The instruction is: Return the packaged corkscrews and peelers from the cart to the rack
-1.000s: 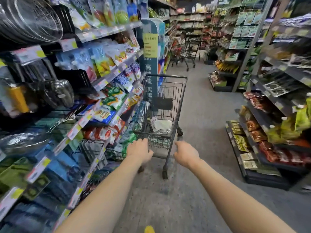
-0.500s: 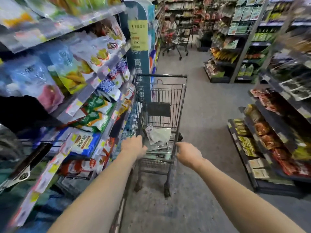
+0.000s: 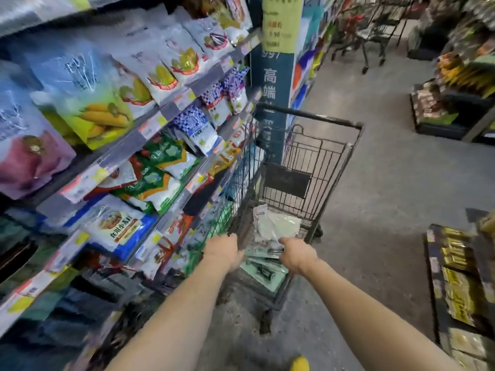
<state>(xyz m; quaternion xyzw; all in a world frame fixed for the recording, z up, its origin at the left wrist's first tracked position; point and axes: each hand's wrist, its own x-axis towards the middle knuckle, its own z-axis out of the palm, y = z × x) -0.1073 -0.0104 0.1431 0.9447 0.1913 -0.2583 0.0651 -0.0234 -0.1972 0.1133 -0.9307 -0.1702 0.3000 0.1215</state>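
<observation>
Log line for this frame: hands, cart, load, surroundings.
hands: left hand and right hand grip shopping cart handle | load: carded packages, white packet | surroundings: bagged-food shelves at left | stage: no package lifted yet

Worn on the head, wide-angle; faces forward and down along a shop aisle, tilted; sits close above the left hand [image 3: 221,250] and right hand [image 3: 297,254] at the near end of the cart [image 3: 308,115]; shelves [image 3: 171,111] near on the left, floor [image 3: 388,183] to the right.

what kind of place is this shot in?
Most likely a supermarket aisle: shelves of bagged goods with price tags on the left, a wire shopping cart ahead, more stocked racks on the right.
</observation>
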